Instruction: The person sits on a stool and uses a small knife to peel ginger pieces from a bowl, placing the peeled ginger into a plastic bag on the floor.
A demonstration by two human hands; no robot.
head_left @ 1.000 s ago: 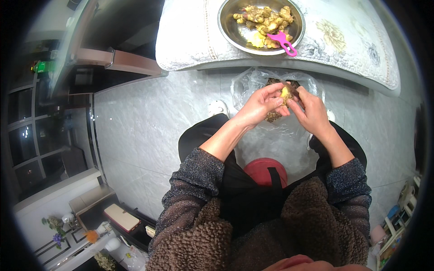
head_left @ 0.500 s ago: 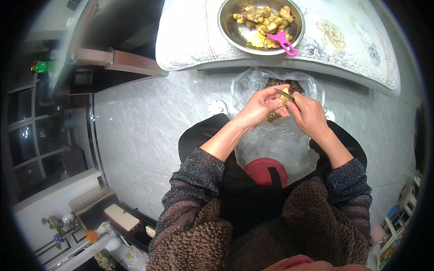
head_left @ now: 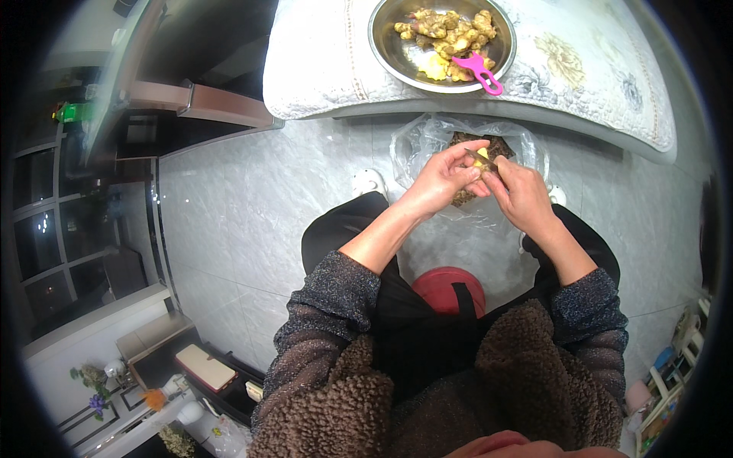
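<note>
My left hand (head_left: 447, 177) is closed on a small piece of ginger (head_left: 480, 157), its flesh yellow where the skin is off. My right hand (head_left: 525, 192) grips a small knife (head_left: 481, 159), whose dark blade lies across the ginger; its handle is hidden in my fingers. Both hands are close together above a clear plastic bag (head_left: 416, 145) with brown scraps in it. Beyond them a steel bowl (head_left: 385, 67) holds several knobs of ginger (head_left: 450, 34), some peeled yellow pieces and a pink peeler (head_left: 481, 74).
The bowl stands on a table with a white quilted, flowered cover (head_left: 321, 69). Under me is a red stool or bucket (head_left: 447, 288) on the grey tiled floor (head_left: 229, 206). A shelf with small items (head_left: 672, 374) stands at the right, a dark cabinet (head_left: 191, 359) at the lower left.
The knife blade and the ginger have shifted very slightly in my fingers. Both hands stay in nearly the same place over the bag.
</note>
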